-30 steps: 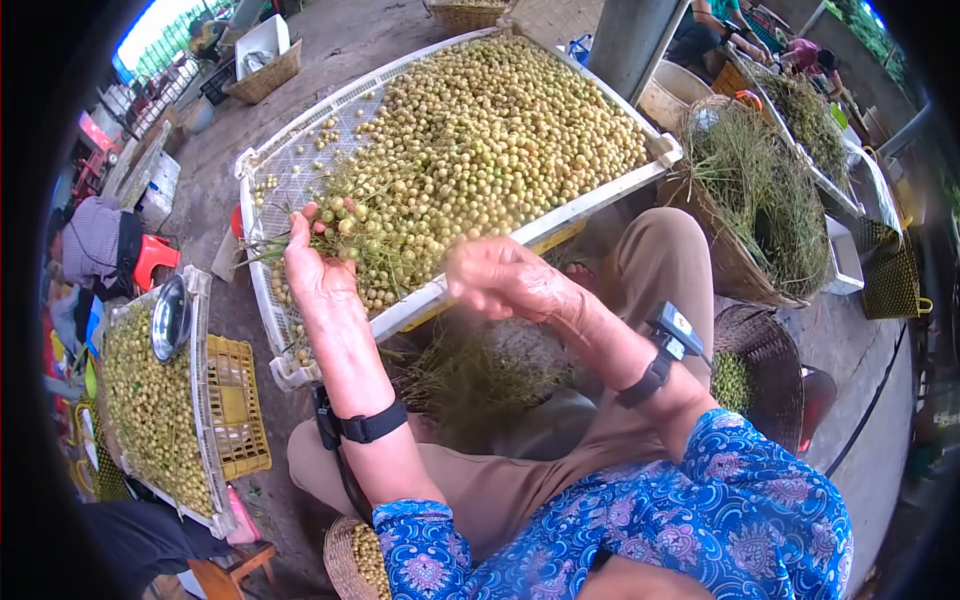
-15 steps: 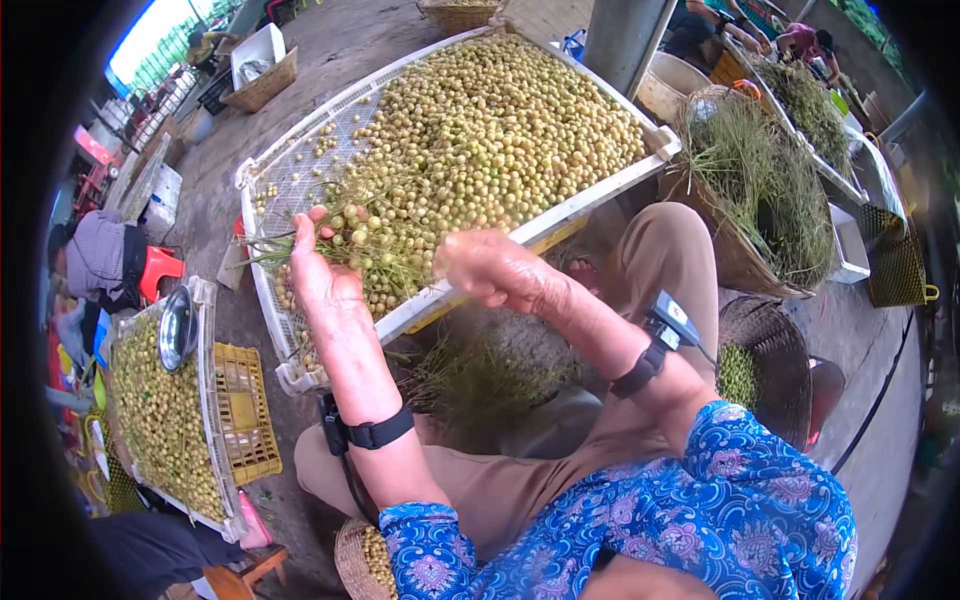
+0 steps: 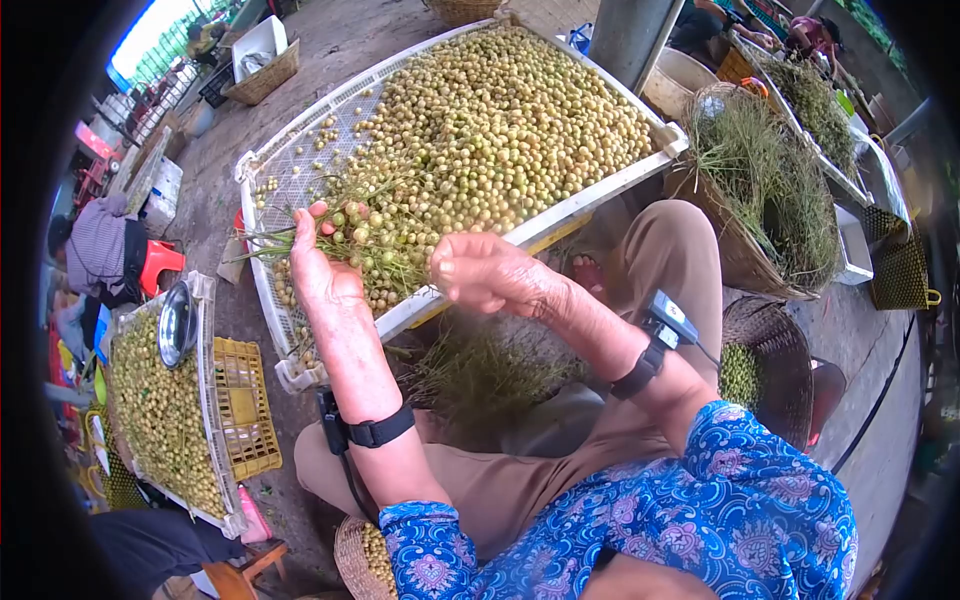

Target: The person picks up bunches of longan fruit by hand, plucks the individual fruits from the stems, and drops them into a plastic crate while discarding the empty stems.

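Note:
My left hand (image 3: 328, 278) is closed around a bunch of small round yellow-green fruit (image 3: 378, 245) on thin green stems, its thumb pointing up. Loose stem ends poke out to the left of the thumb. Beside the bunch's right side, my right hand (image 3: 485, 272) has its fingers curled together in a pinch; what lies between them is hidden. Both hands are over the near edge of a white mesh tray (image 3: 590, 198), which carries a big heap of loose fruit (image 3: 500, 120).
Green stems (image 3: 480, 375) lie on the ground between my legs. At right stands a basket of stripped stems (image 3: 760, 180), with a dark woven basket (image 3: 785, 345) nearer me. On the left, a second fruit tray (image 3: 205, 400) holds a metal bowl (image 3: 177, 325) beside a yellow crate (image 3: 247, 405).
My right hand has shifted slightly left, closer to the bunch, and is less blurred. My left hand stays almost in place with the bunch.

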Motion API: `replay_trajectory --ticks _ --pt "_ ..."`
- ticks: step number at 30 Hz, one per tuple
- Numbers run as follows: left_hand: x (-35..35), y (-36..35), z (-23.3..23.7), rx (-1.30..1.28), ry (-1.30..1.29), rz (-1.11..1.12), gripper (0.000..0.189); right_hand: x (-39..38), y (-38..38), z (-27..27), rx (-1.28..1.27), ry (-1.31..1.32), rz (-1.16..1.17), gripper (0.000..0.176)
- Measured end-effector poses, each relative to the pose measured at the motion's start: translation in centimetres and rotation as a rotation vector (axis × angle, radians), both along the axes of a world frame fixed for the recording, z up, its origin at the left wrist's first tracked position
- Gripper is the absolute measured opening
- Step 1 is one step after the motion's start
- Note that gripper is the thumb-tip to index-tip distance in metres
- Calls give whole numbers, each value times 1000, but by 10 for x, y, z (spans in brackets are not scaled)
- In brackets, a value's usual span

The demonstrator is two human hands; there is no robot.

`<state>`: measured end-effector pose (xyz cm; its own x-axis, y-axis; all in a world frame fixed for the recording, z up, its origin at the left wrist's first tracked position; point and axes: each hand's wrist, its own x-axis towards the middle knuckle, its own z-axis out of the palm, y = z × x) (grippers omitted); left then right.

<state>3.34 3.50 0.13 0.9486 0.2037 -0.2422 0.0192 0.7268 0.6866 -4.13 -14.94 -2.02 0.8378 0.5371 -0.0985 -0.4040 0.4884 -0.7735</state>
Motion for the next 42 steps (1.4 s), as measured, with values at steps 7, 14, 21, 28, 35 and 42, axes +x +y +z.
replay_trajectory --ticks 7,14,21,28,35,42 --pt "5 5 -9 9 -4 -13 27 -10 3 -2 31 -273 -206 6" --pt "1 4 -2 -35 -7 5 26 1 -9 6 -82 23 -242 22" --pt "-4 -5 1 -17 19 -31 25 20 5 -18 -58 -185 -172 21" --pt "-2 -8 0 11 32 -27 26 15 0 -3 -77 -151 -117 20" --pt "0 -7 -3 13 22 -33 26 22 2 -16 -116 -235 -150 14" --pt "0 -3 -2 12 21 -26 25 21 1 -11 -514 -272 -227 17"
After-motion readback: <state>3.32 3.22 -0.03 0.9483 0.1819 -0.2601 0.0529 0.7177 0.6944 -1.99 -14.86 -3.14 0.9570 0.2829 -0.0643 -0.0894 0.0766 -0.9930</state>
